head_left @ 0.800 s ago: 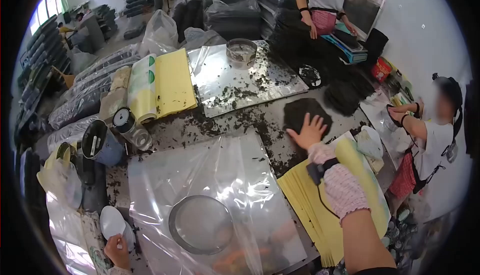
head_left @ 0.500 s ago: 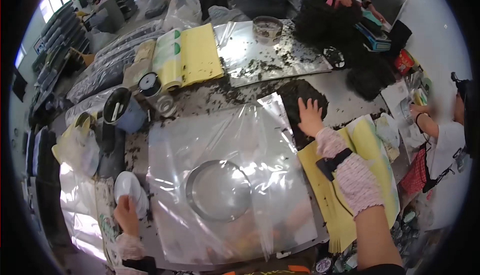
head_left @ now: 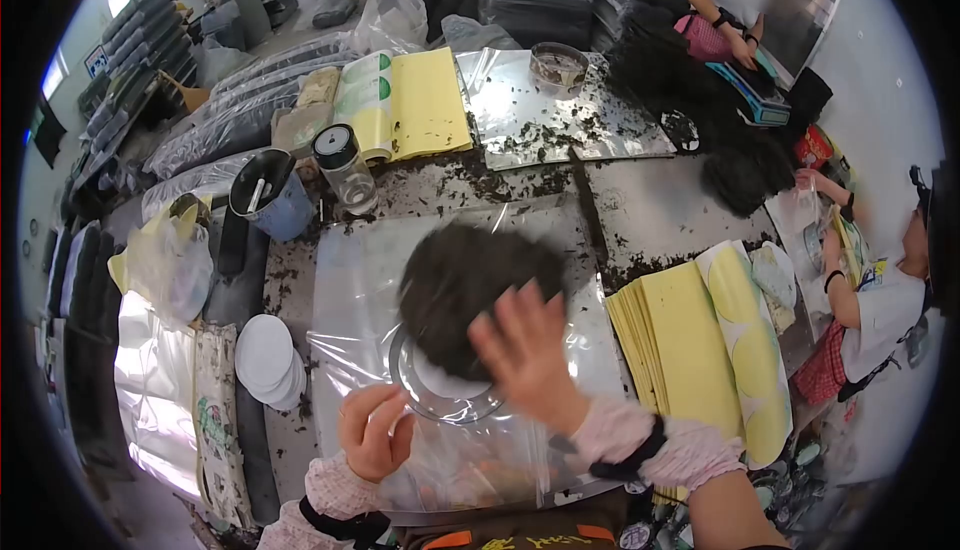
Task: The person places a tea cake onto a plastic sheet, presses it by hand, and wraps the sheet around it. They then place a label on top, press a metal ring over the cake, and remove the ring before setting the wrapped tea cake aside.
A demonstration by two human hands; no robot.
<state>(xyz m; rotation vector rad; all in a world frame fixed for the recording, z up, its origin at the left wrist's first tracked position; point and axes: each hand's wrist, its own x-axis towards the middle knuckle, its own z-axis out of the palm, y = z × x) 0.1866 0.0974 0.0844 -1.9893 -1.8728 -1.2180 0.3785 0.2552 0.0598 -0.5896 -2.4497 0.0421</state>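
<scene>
One dark, roughly round sheet (head_left: pixel 440 290), blurred, sits over one large ring (head_left: pixel 397 375) on the plastic film (head_left: pixel 345 250) spread across the near desk (head_left: pixel 660 200); the ring's front edge shows below it, with one white disc (head_left: pixel 440 380) partly visible inside. Of the person's two hands, the right hand (head_left: pixel 530 360) has its fingers spread against the sheet's near right part; whether the thumb pinches it from below, I cannot tell. The left hand (head_left: pixel 375 435) is loosely curled, thumb and fingers apart, just beside the ring's left front edge. To the left lies one small pile of white discs (head_left: pixel 265 355), at least two showing. Behind it stand one blue cup (head_left: pixel 285 212) and one jar (head_left: pixel 348 175) with a dark lid. Two stacks of yellow sheets are out: a fanned near stack (head_left: pixel 680 325) on the right, a far stack (head_left: pixel 430 100) at the back. One second ring (head_left: pixel 558 70) rests on the shiny board (head_left: pixel 500 100). Two co-workers are at the right.
</scene>
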